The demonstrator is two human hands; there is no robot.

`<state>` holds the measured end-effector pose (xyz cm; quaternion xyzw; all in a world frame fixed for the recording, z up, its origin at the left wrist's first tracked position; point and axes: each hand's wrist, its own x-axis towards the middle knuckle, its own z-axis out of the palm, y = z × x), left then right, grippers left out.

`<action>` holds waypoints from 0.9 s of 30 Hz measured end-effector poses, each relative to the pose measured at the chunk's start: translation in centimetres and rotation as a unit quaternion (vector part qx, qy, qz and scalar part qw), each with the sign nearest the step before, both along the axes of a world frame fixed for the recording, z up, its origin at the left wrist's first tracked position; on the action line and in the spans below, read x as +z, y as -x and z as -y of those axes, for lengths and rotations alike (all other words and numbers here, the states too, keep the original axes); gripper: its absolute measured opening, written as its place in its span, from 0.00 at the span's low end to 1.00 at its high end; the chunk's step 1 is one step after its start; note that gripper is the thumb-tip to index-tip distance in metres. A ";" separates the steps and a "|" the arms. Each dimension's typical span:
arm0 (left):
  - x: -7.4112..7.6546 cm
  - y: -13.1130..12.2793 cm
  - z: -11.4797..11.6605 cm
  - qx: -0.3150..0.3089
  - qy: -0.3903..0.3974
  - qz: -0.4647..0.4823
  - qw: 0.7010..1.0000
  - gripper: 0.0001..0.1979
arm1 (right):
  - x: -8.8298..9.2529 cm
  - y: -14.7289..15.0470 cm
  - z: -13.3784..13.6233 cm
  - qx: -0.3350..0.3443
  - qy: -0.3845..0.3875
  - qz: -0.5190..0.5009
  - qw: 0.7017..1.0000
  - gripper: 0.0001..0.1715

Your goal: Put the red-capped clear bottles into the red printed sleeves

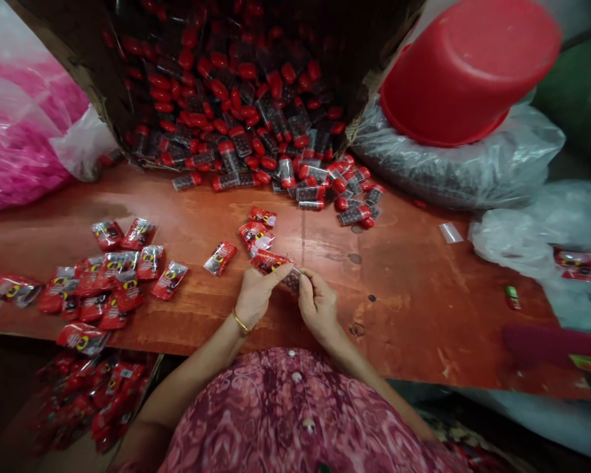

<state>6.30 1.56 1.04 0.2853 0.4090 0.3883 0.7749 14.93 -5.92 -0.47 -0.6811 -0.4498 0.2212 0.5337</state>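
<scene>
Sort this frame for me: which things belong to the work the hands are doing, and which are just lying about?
Belonging to the work: left hand, right hand, red printed sachet, dark tube, red-capped tubes spilling from the cardboard box, red sachets on the table.

Lying about: upturned red basin, grey plastic bag, pink plastic bag.

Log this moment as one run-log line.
left hand: pinching red packet | right hand: pinching small dark tube | nearby: red-capped tubes in tilted carton, loose red packets on orange table
</scene>
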 end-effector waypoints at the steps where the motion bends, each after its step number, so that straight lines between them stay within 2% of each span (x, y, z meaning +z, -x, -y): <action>1: 0.0 0.0 0.0 0.001 -0.009 -0.006 1.000 0.14 | 0.0 0.1 -0.1 -0.008 0.005 -0.028 1.000 0.12; 3: 0.1 0.0 0.0 0.001 -0.024 -0.019 1.000 0.12 | 0.1 0.1 -0.2 -0.003 0.021 -0.109 0.994 0.14; 5: 0.2 0.0 -0.3 0.016 -0.029 -0.018 0.999 0.12 | 0.3 0.0 -0.3 0.030 0.037 -0.200 0.979 0.15; 8: 0.6 -0.1 -0.6 0.032 -0.018 -0.001 0.999 0.12 | 0.6 -0.1 -0.3 0.066 0.040 -0.261 0.962 0.17; 13: 0.9 -0.6 0.1 -0.034 0.027 -0.008 0.999 0.13 | 0.8 0.4 -0.1 0.028 0.041 -0.262 0.964 0.17; 17: 0.6 -0.5 0.9 -0.100 0.029 -0.013 0.994 0.20 | 0.8 0.7 -0.2 0.013 0.040 -0.282 0.958 0.17; 19: 0.4 -0.4 1.0 -0.096 0.025 -0.003 0.995 0.21 | 0.7 0.8 -0.3 0.010 0.035 -0.267 0.963 0.17; 23: 0.3 -0.4 0.8 -0.046 0.009 0.019 0.999 0.17 | 0.6 0.8 -0.1 0.006 0.031 -0.210 0.977 0.14; 27: 0.5 -0.4 0.5 -0.076 0.013 -0.007 0.997 0.10 | 0.3 0.8 0.0 0.015 0.027 -0.174 0.984 0.13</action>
